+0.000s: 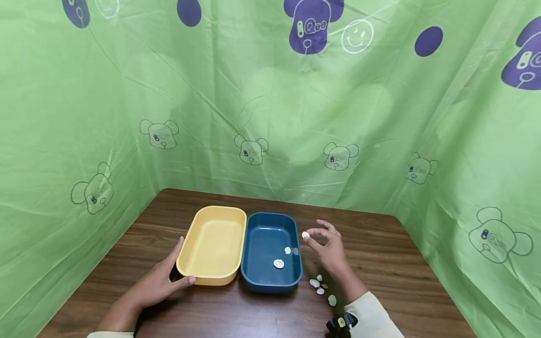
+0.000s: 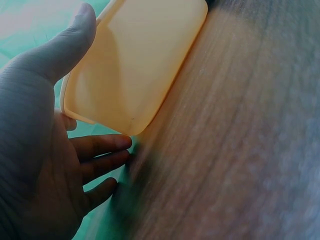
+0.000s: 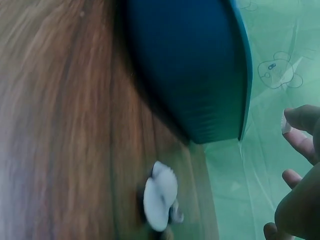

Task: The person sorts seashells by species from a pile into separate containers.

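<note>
My right hand (image 1: 331,251) pinches a small white shell (image 1: 305,234) between thumb and forefinger, just off the right rim of a blue bin (image 1: 270,285). Inside that bin lie two more white shells, a larger one (image 1: 278,264) and a smaller one (image 1: 288,250). My left hand (image 1: 158,284) rests on the near left corner of a yellow bin (image 1: 213,281), thumb at the front and fingers along the outer side. In the left wrist view those fingers (image 2: 102,145) are extended against the bin's outside.
Several loose shells (image 1: 314,283) lie on the brown wooden table (image 1: 389,272), right of the blue bin and near the right wrist. Both bins stand side by side. Green printed cloth (image 1: 270,117) hangs around the table's back and sides.
</note>
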Motion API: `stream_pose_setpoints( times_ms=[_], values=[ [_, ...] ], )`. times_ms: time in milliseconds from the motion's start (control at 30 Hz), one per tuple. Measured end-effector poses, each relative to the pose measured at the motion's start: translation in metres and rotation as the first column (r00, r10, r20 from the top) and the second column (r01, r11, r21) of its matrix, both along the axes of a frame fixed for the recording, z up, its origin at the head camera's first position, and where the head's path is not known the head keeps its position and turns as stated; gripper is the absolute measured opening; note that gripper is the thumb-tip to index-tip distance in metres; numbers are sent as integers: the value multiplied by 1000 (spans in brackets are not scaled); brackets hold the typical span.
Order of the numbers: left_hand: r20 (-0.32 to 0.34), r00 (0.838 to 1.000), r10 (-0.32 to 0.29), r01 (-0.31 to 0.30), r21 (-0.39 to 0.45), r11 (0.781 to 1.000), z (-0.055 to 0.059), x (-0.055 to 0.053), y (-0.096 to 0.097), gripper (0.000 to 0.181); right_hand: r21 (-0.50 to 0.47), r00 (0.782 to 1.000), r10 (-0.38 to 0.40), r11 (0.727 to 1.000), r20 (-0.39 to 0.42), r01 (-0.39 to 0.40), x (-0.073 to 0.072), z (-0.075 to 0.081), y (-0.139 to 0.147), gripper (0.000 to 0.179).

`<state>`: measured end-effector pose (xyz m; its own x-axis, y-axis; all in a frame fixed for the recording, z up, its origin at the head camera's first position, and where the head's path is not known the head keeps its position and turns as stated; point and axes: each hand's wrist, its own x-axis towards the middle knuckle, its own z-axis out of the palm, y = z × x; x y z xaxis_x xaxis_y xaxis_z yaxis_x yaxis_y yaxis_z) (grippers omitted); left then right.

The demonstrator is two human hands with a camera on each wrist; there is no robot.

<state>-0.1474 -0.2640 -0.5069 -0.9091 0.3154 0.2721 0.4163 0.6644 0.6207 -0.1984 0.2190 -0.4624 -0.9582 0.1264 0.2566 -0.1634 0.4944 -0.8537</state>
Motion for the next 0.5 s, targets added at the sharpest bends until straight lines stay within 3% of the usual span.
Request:
stream_pose_setpoints(
  times_ms=[500],
  values=[
    [6,1000,-5,5,4,1000,2,1,1,122,-24,998,60,998,-16,-61,-3,7,-24,13]
  ],
)
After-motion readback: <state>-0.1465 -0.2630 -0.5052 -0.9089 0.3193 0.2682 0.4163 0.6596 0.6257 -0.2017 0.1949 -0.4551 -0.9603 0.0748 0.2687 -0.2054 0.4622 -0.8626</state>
